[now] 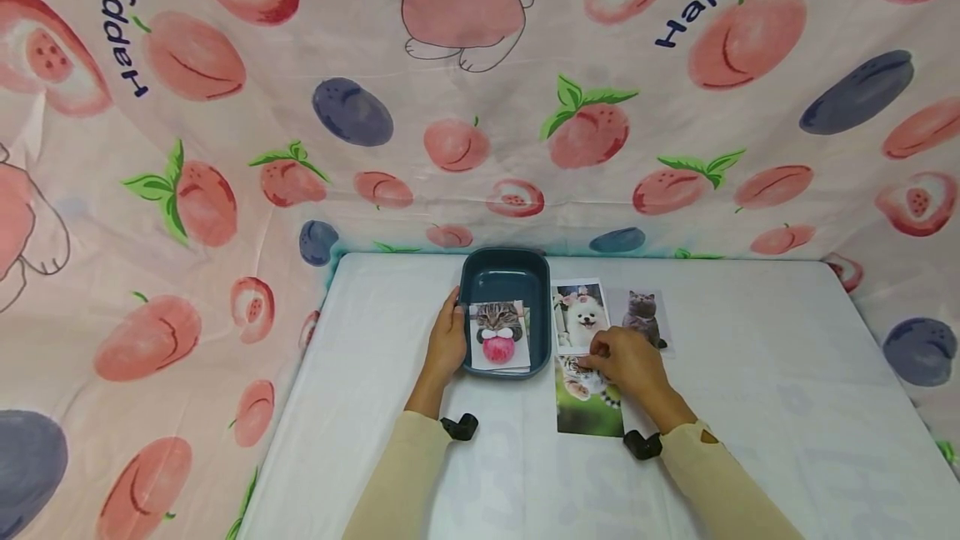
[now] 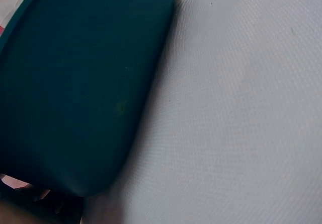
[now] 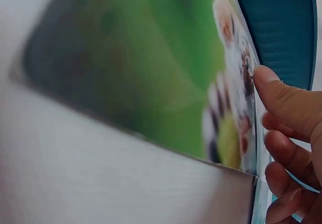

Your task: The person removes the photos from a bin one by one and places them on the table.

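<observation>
A dark teal tray [image 1: 507,262] stands on the white table, and my left hand [image 1: 448,340] grips its left wall. In the left wrist view the tray's outer side [image 2: 85,83] fills the left part. Photo cards lie inside it, the top one showing a tabby cat with a pink ball [image 1: 498,338]. My right hand [image 1: 630,363] pinches the upper edge of a photo card of a tiger cub on green [image 1: 588,407]. In the right wrist view the thumb [image 3: 282,90] is at that card's edge, with the other fingers curled beyond it.
Right of the tray lies a photo card of a white fluffy dog [image 1: 582,315]. Beside it is a photo card of a grey cat [image 1: 642,315], partly behind my right hand. A fruit-patterned cloth [image 1: 450,90] hangs behind the white table [image 1: 750,407].
</observation>
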Tool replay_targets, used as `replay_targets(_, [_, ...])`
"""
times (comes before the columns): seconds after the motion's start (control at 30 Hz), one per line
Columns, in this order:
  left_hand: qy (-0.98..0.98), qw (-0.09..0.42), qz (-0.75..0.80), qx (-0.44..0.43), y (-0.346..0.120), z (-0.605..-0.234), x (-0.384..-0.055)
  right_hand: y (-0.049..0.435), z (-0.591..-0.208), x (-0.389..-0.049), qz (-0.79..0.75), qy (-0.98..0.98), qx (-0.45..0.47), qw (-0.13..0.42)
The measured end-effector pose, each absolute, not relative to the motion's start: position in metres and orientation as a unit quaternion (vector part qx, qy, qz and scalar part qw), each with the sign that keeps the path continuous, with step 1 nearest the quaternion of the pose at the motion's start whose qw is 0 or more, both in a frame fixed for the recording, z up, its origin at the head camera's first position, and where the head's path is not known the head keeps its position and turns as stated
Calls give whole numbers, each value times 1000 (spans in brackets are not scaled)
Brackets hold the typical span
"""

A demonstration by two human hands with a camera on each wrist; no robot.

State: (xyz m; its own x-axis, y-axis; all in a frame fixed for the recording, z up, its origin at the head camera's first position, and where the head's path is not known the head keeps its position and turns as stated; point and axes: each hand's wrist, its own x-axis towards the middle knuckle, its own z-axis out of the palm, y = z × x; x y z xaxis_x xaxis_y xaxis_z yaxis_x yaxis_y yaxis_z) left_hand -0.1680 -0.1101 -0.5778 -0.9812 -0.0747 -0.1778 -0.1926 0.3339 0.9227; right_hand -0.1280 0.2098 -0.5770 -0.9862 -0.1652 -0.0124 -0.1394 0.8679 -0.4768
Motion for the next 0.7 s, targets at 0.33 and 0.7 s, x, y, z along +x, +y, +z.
replay_targets(0.33, [815,47,572,-77,-111,-579,-170,203,-561,-143,-267,960,-80,25])
replay_targets(0.7, [812,49,577,-77,-111,-579,-169,162,-512,-182,-253,958,-135,-25])
